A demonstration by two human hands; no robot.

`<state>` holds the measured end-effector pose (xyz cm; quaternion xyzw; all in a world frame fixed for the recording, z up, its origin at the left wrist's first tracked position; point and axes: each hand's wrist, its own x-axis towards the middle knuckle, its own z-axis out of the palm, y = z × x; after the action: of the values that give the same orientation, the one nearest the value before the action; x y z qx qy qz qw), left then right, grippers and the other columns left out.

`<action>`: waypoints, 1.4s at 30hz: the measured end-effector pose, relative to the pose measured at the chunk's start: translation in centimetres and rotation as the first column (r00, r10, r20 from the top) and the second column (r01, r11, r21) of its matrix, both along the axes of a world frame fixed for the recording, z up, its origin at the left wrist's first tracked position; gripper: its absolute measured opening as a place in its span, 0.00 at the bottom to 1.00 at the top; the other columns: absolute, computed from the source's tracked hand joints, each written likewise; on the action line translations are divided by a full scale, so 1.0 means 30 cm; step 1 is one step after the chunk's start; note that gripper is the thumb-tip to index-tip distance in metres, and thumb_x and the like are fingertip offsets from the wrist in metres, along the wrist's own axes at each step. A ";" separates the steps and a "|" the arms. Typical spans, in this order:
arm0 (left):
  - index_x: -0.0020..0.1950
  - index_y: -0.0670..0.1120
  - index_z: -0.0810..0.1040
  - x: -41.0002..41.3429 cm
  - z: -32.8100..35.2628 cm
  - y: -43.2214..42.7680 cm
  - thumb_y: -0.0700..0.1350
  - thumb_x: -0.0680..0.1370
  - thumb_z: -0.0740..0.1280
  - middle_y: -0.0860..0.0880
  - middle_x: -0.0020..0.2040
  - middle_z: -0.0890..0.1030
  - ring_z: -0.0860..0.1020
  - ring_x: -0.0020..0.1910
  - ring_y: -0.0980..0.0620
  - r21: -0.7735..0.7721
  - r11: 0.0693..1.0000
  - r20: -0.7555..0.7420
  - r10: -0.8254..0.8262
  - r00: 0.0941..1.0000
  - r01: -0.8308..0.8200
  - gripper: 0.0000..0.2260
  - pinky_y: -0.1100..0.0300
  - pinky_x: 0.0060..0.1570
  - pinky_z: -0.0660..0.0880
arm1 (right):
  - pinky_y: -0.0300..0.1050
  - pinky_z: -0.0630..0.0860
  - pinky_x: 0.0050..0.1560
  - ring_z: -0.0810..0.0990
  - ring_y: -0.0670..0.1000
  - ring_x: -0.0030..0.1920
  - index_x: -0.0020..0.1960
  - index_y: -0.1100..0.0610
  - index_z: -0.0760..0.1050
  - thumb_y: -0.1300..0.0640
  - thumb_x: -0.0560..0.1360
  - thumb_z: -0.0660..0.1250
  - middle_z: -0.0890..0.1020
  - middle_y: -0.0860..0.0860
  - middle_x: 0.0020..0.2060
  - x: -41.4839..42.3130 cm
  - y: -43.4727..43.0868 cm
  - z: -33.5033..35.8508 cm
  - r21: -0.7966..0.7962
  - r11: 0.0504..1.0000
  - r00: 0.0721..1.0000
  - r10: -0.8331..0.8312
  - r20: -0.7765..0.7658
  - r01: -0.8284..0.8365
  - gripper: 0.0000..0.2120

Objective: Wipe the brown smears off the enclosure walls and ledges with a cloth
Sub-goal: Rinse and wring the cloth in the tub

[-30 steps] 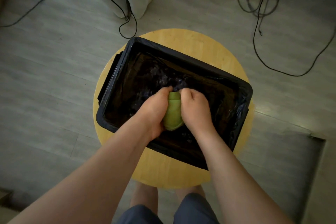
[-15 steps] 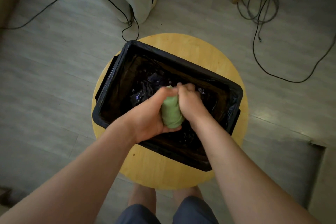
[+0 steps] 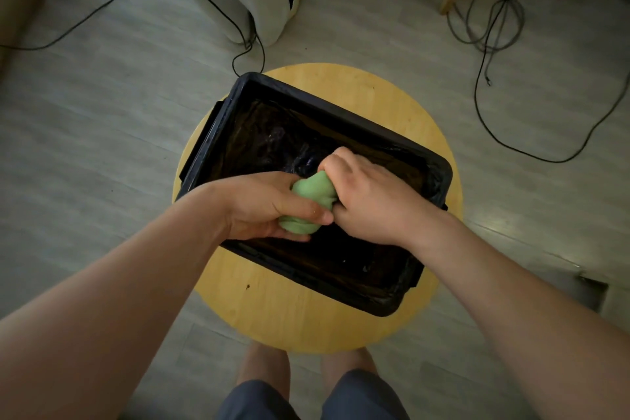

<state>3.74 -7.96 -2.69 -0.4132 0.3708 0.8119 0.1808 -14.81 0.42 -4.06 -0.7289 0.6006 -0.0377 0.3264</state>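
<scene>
Green cloth [image 3: 312,193] bunched into a thick roll, held above the inside of the black liner-covered tub [image 3: 344,118], near its middle. Left hand [image 3: 262,206] has fingers and thumb curled round the cloth's near end; right hand [image 3: 371,201] is closed round its far end, the two hands almost touching. Tub sits on a round wooden surface [image 3: 293,314]; beyond it, on the grey floor [image 3: 102,112], are loose black cables [image 3: 484,44] and a second person's legs [image 3: 259,0].
</scene>
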 end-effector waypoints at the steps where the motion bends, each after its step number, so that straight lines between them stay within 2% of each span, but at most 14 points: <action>1: 0.64 0.40 0.80 0.001 0.003 0.002 0.38 0.74 0.76 0.43 0.55 0.82 0.83 0.56 0.48 0.021 1.000 0.006 0.016 1.000 -0.016 0.18 0.53 0.56 0.81 | 0.49 0.71 0.54 0.73 0.55 0.59 0.62 0.54 0.65 0.53 0.77 0.65 0.69 0.50 0.60 -0.002 -0.003 -0.002 -0.026 1.000 0.999 -0.005 -0.034 0.004 0.16; 4: 0.61 0.41 0.79 -0.001 0.016 0.003 0.37 0.75 0.75 0.44 0.50 0.81 0.82 0.47 0.50 0.025 1.000 -0.012 -0.008 1.000 0.008 0.15 0.57 0.46 0.79 | 0.55 0.76 0.55 0.75 0.57 0.60 0.68 0.56 0.65 0.55 0.75 0.68 0.69 0.53 0.65 -0.001 0.017 -0.008 -0.151 0.988 1.000 0.014 -0.021 -0.017 0.23; 8: 0.57 0.43 0.80 -0.004 0.033 0.011 0.35 0.76 0.75 0.48 0.44 0.78 0.75 0.41 0.54 0.028 0.998 -0.021 -0.050 0.999 0.051 0.12 0.58 0.43 0.72 | 0.49 0.74 0.61 0.74 0.54 0.63 0.84 0.50 0.46 0.56 0.75 0.74 0.68 0.51 0.67 0.002 0.038 -0.004 -0.078 0.984 0.985 0.165 0.060 -0.160 0.48; 10: 0.55 0.43 0.80 -0.009 0.037 0.030 0.34 0.76 0.74 0.49 0.43 0.78 0.75 0.40 0.55 0.045 0.997 -0.054 -0.068 0.996 0.070 0.10 0.59 0.43 0.71 | 0.46 0.72 0.52 0.73 0.52 0.57 0.82 0.51 0.53 0.54 0.74 0.76 0.70 0.50 0.58 0.011 0.035 -0.006 -0.087 0.983 0.987 0.160 -0.004 -0.160 0.45; 13: 0.47 0.43 0.76 -0.025 0.030 0.055 0.37 0.74 0.77 0.49 0.38 0.76 0.73 0.36 0.53 -0.114 0.982 0.002 -0.154 0.988 0.153 0.11 0.57 0.37 0.74 | 0.49 0.68 0.38 0.78 0.57 0.50 0.56 0.54 0.68 0.58 0.73 0.74 0.72 0.50 0.46 0.040 0.016 0.005 -0.135 0.984 0.979 0.089 -0.185 -0.115 0.18; 15: 0.50 0.42 0.76 -0.034 0.029 0.064 0.44 0.70 0.80 0.48 0.41 0.80 0.78 0.37 0.49 -0.372 0.859 0.191 -0.300 0.934 0.352 0.17 0.48 0.41 0.81 | 0.48 0.66 0.32 0.80 0.58 0.42 0.47 0.52 0.63 0.59 0.74 0.70 0.70 0.49 0.38 0.055 0.006 0.013 -0.108 0.988 0.954 0.075 -0.289 -0.110 0.14; 18: 0.58 0.48 0.74 -0.036 0.018 0.082 0.48 0.69 0.81 0.50 0.48 0.80 0.80 0.44 0.51 -0.590 0.615 0.416 -0.324 0.850 0.523 0.23 0.54 0.45 0.81 | 0.44 0.65 0.31 0.76 0.55 0.33 0.41 0.52 0.66 0.56 0.72 0.69 0.70 0.45 0.31 0.068 -0.006 0.031 0.003 0.992 0.940 0.122 -0.320 -0.127 0.11; 23: 0.58 0.48 0.71 -0.020 -0.059 0.111 0.47 0.72 0.75 0.52 0.44 0.74 0.80 0.46 0.46 -0.760 0.294 0.487 -0.333 0.807 0.580 0.19 0.55 0.41 0.76 | 0.43 0.70 0.30 0.77 0.54 0.32 0.37 0.52 0.74 0.56 0.71 0.67 0.78 0.50 0.31 0.092 -0.032 0.047 0.292 0.956 0.978 0.041 -0.205 0.021 0.05; 30: 0.59 0.50 0.74 -0.002 -0.098 0.133 0.56 0.76 0.71 0.50 0.51 0.79 0.81 0.46 0.43 -0.859 -0.095 0.510 -0.253 0.822 0.504 0.16 0.54 0.36 0.70 | 0.46 0.70 0.29 0.76 0.55 0.30 0.37 0.58 0.78 0.57 0.67 0.76 0.77 0.54 0.29 0.070 -0.078 -0.013 0.664 0.739 0.987 -0.162 0.010 0.114 0.08; 32: 0.53 0.50 0.75 -0.006 -0.096 0.114 0.53 0.74 0.73 0.50 0.48 0.79 0.81 0.45 0.43 -0.904 -0.001 0.420 -0.199 0.885 0.428 0.13 0.53 0.37 0.75 | 0.44 0.69 0.30 0.76 0.53 0.30 0.36 0.57 0.76 0.58 0.69 0.74 0.77 0.51 0.28 0.061 -0.064 -0.030 0.614 0.774 0.961 -0.262 0.087 0.156 0.08; 34: 0.48 0.48 0.75 -0.017 -0.090 0.077 0.49 0.73 0.74 0.51 0.44 0.80 0.81 0.45 0.46 -0.850 0.260 0.407 -0.226 0.885 0.458 0.10 0.54 0.42 0.78 | 0.40 0.69 0.32 0.79 0.51 0.36 0.36 0.54 0.73 0.57 0.73 0.71 0.77 0.47 0.32 0.058 -0.033 -0.037 0.453 0.874 0.962 -0.249 0.110 0.174 0.09; 37: 0.48 0.47 0.80 -0.022 -0.074 0.039 0.47 0.70 0.78 0.48 0.41 0.85 0.82 0.40 0.49 -0.565 0.682 0.367 -0.298 0.881 0.465 0.11 0.56 0.40 0.79 | 0.46 0.76 0.49 0.76 0.54 0.55 0.60 0.55 0.74 0.53 0.74 0.71 0.74 0.49 0.53 0.055 0.027 -0.029 0.131 0.988 0.995 -0.074 -0.060 0.082 0.17; 39: 0.48 0.46 0.81 -0.019 -0.060 0.023 0.47 0.69 0.78 0.47 0.39 0.84 0.80 0.35 0.50 -0.437 0.797 0.314 -0.299 0.901 0.417 0.12 0.55 0.38 0.77 | 0.51 0.76 0.59 0.71 0.56 0.64 0.79 0.57 0.62 0.55 0.74 0.72 0.70 0.52 0.66 0.051 0.065 -0.021 -0.026 1.000 0.995 0.003 -0.096 -0.006 0.37; 42: 0.47 0.44 0.78 -0.011 -0.021 -0.007 0.42 0.75 0.74 0.48 0.36 0.75 0.71 0.33 0.53 -0.268 0.902 0.158 -0.305 0.939 0.338 0.06 0.58 0.34 0.69 | 0.53 0.77 0.62 0.72 0.56 0.64 0.82 0.59 0.57 0.58 0.75 0.71 0.69 0.54 0.70 0.056 0.094 -0.017 -0.218 0.970 0.992 0.087 -0.096 -0.106 0.40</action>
<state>3.40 -8.18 -3.31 -0.4130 0.5387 0.6829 0.2701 -13.11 3.23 -4.57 -0.7901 0.5700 -0.0574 0.2181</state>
